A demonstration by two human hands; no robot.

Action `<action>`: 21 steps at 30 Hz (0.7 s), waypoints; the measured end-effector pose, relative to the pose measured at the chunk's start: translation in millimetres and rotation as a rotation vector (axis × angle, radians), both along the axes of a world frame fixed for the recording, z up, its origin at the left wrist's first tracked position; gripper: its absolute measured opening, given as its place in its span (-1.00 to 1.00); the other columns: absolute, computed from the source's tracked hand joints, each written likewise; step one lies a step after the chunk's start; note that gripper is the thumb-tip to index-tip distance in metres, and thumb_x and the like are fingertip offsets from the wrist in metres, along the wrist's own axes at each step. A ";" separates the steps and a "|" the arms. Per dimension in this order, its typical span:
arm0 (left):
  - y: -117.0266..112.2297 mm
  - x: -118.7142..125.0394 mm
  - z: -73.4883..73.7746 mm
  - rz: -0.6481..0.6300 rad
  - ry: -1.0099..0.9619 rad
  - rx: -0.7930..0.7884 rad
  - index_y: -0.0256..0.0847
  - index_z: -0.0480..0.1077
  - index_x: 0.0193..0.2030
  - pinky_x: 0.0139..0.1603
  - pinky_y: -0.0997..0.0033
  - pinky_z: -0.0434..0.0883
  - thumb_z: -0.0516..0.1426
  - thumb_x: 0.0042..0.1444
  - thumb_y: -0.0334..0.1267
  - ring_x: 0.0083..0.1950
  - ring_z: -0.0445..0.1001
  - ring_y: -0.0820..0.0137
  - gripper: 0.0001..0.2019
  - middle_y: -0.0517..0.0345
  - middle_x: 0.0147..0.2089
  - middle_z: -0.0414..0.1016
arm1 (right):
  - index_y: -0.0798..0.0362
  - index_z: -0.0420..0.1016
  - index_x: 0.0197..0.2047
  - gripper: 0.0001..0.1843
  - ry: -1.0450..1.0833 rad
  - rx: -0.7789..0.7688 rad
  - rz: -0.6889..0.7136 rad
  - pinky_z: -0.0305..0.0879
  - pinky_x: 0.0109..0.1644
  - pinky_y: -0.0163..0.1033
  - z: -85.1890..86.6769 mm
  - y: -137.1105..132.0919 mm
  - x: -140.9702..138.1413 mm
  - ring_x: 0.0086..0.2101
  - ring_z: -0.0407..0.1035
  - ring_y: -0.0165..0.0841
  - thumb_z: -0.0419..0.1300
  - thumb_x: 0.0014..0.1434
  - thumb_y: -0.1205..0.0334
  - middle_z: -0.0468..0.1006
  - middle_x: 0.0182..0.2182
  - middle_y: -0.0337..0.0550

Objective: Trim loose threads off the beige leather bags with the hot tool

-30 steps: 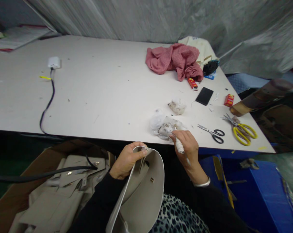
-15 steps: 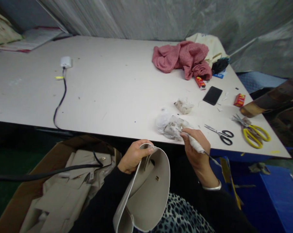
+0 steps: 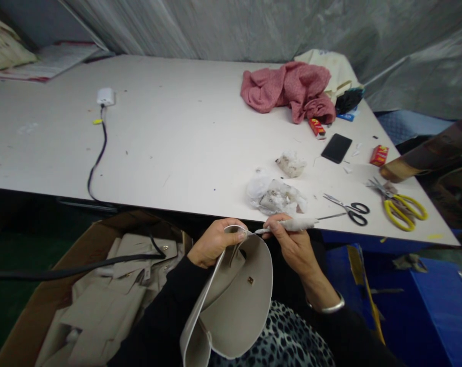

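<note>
My left hand (image 3: 216,241) is closed on the upper rim of a beige bag (image 3: 241,306), which hangs open over my lap and shows a small gold-coloured fitting inside. A slim tool with a white wrapped handle (image 3: 298,224) is pinched in my right hand (image 3: 290,243). Its near tip meets the bag's edge beside my left thumb, and a thin metal rod sticks out from the other end. Just beyond, on the table edge, lies a crumpled clear plastic wrap with a whitish, dirt-flecked lump (image 3: 279,198).
Black-handled scissors (image 3: 348,208) and yellow-handled scissors (image 3: 401,206) lie at the table's right. Behind them are a black flat object (image 3: 336,148) and a pink cloth (image 3: 286,92). A cardboard box (image 3: 43,290) of beige pieces stands lower left, a blue bin (image 3: 418,306) lower right.
My right hand has moved left from the plastic-wrapped lump to the bag's rim, bringing the tool's tip against the edge. The left hand still grips the bag in nearly the same place.
</note>
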State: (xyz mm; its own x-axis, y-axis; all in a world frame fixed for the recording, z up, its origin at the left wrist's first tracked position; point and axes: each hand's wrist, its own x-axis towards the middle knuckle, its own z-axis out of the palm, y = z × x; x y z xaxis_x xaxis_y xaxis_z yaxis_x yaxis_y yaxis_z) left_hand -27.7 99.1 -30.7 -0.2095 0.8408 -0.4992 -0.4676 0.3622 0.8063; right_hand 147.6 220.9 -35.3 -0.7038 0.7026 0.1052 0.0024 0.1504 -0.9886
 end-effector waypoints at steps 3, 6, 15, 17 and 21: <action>0.0 0.9 0.6 0.002 -0.002 0.012 -0.31 0.49 -0.33 -0.36 0.45 0.22 0.48 -0.19 -0.08 -0.44 0.34 0.47 -0.59 0.19 -0.45 0.47 | 0.02 0.54 -0.21 -0.71 -0.009 0.015 0.022 0.42 -0.22 -0.25 -0.2 0.6 -1.3 -0.39 0.50 -0.35 0.15 0.43 0.02 0.58 -0.46 -0.24; -0.3 2.2 -0.5 0.006 -0.004 0.011 -0.31 0.48 -0.31 -0.33 0.44 0.25 0.47 -0.19 -0.08 -0.42 0.36 0.46 -0.58 0.17 -0.42 0.49 | 0.02 0.53 -0.20 -0.71 -0.022 0.007 0.032 0.40 -0.21 -0.26 -3.3 0.6 -2.7 -0.38 0.50 -0.35 0.15 0.43 0.00 0.59 -0.46 -0.24; 1.8 8.0 -6.2 0.000 0.066 0.030 -0.30 0.46 -0.30 -0.36 0.45 0.22 0.42 -0.15 -0.11 -0.44 0.31 0.49 -0.63 0.22 -0.44 0.43 | 0.05 0.50 -0.22 -0.60 -0.119 -0.011 0.015 0.39 -0.26 -0.27 -3.1 3.3 -12.6 -0.40 0.51 -0.33 0.12 0.41 -0.11 0.58 -0.43 -0.20; 2.3 8.6 -5.7 -0.004 0.084 0.034 -0.30 0.45 -0.30 -0.37 0.44 0.21 0.41 -0.14 -0.11 -0.44 0.29 0.48 -0.63 0.22 -0.44 0.41 | 0.05 0.50 -0.23 -0.59 -0.130 0.001 0.016 0.38 -0.27 -0.28 -3.1 4.2 -15.9 -0.41 0.49 -0.34 0.11 0.42 -0.11 0.56 -0.43 -0.20; 2.4 9.8 -4.1 -0.021 0.132 0.036 -0.31 0.46 -0.31 -0.36 0.44 0.19 0.37 -0.11 -0.12 -0.43 0.26 0.48 -0.66 0.22 -0.44 0.39 | 0.06 0.50 -0.22 -0.59 -0.123 0.002 -0.002 0.37 -0.26 -0.29 -7.9 3.2 -19.1 -0.41 0.47 -0.37 0.08 0.43 -0.10 0.53 -0.44 -0.23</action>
State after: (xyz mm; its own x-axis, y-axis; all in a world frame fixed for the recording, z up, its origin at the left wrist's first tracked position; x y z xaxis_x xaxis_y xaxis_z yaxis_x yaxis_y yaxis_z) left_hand -17.9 101.5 -34.7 -0.2539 0.8626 -0.4375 -0.3494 0.3399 0.8731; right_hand 128.5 224.2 -43.2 -0.7101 0.7038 0.0199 0.1235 0.1524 -0.9806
